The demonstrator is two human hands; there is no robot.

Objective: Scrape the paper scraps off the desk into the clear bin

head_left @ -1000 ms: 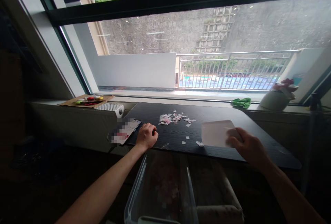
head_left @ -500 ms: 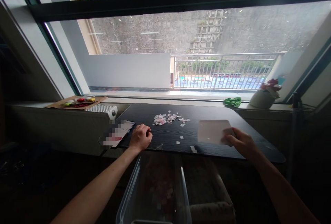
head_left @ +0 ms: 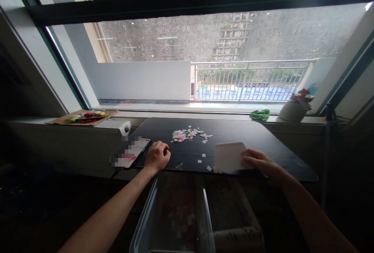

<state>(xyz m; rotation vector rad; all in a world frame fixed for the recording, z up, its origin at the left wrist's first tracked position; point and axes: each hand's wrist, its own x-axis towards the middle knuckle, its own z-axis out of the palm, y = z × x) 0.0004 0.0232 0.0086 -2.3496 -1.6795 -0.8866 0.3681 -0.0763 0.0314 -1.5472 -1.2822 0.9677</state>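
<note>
My right hand (head_left: 260,161) grips the right end of a thin white card with rounded corners (head_left: 229,156). The card is low over the front of a black table (head_left: 248,128), its lower edge beside a small scrap at the table's front edge; contact is hard to tell. My left hand (head_left: 157,155) rests closed at the front left of the table, with nothing visible in its curled fingers. Farther back lies a loose pile of small paper scraps (head_left: 187,134). A few single scraps (head_left: 203,155) lie nearer, between the pile and the card.
A phone (head_left: 136,151), partly blurred out, lies left of my left hand. Below the table edge stands a clear plastic bin (head_left: 209,214) with scraps inside. On the sill are a green cloth (head_left: 260,115), a pale pot (head_left: 293,111) and brown paper (head_left: 62,117) carrying colourful items.
My right hand has brought the white card left and toward the table's front edge, over where a scrap lay. One scrap there has shifted left. My left hand stays in place.
</note>
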